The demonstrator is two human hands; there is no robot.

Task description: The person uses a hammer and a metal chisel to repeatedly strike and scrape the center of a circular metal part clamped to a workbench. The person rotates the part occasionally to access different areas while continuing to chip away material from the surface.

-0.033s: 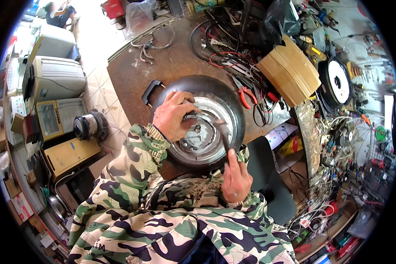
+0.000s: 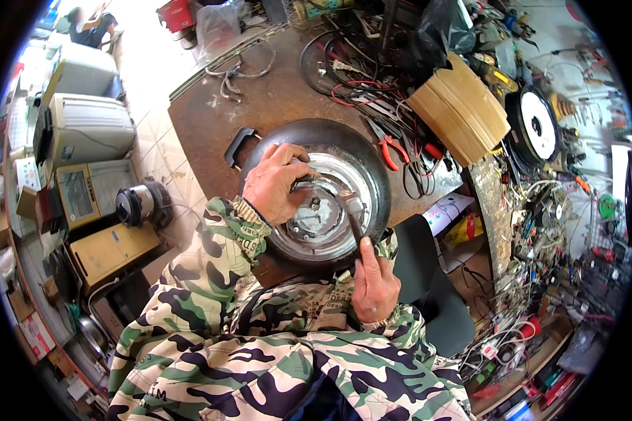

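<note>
A round dark pan (image 2: pixel 323 130) with a black side handle (image 2: pixel 239 147) lies on the workbench in front of me. Its silvery, ringed metal middle (image 2: pixel 309 242) is scuffed and has a small stud at the centre. Over the left of that metal is my left hand (image 2: pixel 277 182), thumb and fingers pinched round a small dark piece mostly hidden by the fingers. My right hand (image 2: pixel 376 288), at the pan's near right edge, is closed round the handle of a hammer (image 2: pixel 353 210). The hammer's head is above the right part of the metal middle.
Red-handled pliers (image 2: pixel 393 151), coiled cables (image 2: pixel 330 63) and a cardboard piece (image 2: pixel 460 109) lie on the rusty brown workbench (image 2: pixel 203 133). A dark chair (image 2: pixel 428 295) stands at my right. Appliances line the left floor; a person (image 2: pixel 91 28) sits far left.
The hammer's head has shifted slightly left and looks less blurred. My left hand stays in place; the whole view has moved a little.
</note>
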